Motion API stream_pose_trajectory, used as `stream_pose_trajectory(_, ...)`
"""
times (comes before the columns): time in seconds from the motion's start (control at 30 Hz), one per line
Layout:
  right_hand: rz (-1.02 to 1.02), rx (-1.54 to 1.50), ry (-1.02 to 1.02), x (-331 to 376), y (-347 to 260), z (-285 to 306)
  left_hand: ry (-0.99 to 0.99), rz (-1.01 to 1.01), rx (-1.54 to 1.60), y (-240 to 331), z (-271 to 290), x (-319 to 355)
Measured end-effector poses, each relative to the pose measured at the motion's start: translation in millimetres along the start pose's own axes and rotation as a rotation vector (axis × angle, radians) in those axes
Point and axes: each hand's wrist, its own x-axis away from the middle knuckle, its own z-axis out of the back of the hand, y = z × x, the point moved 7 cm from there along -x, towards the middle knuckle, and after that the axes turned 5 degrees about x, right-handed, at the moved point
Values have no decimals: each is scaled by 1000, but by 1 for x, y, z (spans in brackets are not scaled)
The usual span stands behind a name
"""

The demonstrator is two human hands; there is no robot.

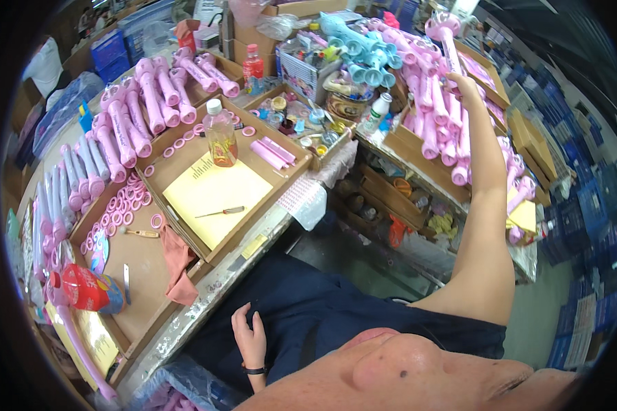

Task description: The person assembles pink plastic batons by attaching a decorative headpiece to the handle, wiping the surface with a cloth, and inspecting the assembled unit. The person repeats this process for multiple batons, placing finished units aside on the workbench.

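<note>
My right arm stretches out to the far right, where my right hand (463, 85) is closed around the lower end of a pink plastic wand-like toy piece (447, 42) with a round, flared head. It is held upright over a heap of similar pink pieces (435, 113) in a cardboard tray. My left hand (251, 337) hangs by my dark clothing, near the front edge of the bench. Its fingers are loosely apart and nothing is in them; a dark band circles the wrist.
On the bench, a cardboard tray (197, 255) bears yellow paper (219, 192), a screwdriver (221, 212) and a bottle of yellowish liquid (221, 137). Pink rings (127, 204) lie left of it, near a red bottle (82, 290). Light-blue pieces (363, 51) are piled at the back. Blue crates (583, 226) stand right.
</note>
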Motion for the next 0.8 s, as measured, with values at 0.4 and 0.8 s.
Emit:
stream_pose_trajectory(0.4,-213,-776,-242,-156,-22,-141,60,35,-66,17,-34,-4)
stream_pose_trajectory(0.8,-114,-624,-144,-148,51,-160,-64,-50,-186,44,-39,-11)
